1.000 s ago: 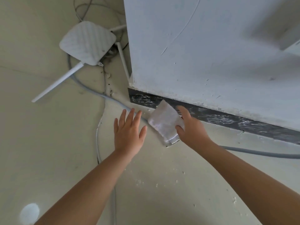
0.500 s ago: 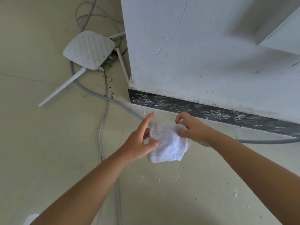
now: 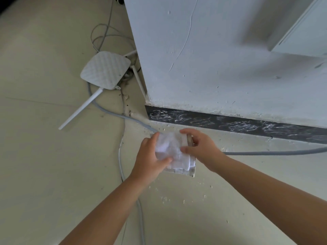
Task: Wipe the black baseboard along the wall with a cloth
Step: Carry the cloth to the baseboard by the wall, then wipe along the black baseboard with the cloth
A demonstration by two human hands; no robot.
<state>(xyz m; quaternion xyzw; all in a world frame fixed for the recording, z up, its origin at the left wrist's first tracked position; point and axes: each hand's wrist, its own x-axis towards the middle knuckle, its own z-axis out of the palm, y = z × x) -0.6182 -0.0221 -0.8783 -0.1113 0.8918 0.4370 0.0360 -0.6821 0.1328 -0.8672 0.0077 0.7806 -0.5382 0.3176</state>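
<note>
Both hands are gripping the folded white cloth (image 3: 172, 152) together: left hand (image 3: 150, 161) pinching its left edge, right hand (image 3: 201, 149) its right. The black baseboard (image 3: 230, 123) is lying at one o'clock, apart.

White router (image 3: 105, 70) (antennas splayed) and grey cable (image 3: 276, 153) on floor (image 3: 44, 156)

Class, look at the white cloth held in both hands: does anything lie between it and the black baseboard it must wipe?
Nothing blocks the way. Both the left hand and the right hand grip the cloth just in front of the baseboard. Only bare floor with white specks lies between them; the grey cable runs low along the floor, so the cloth would likely pass over it.
</note>
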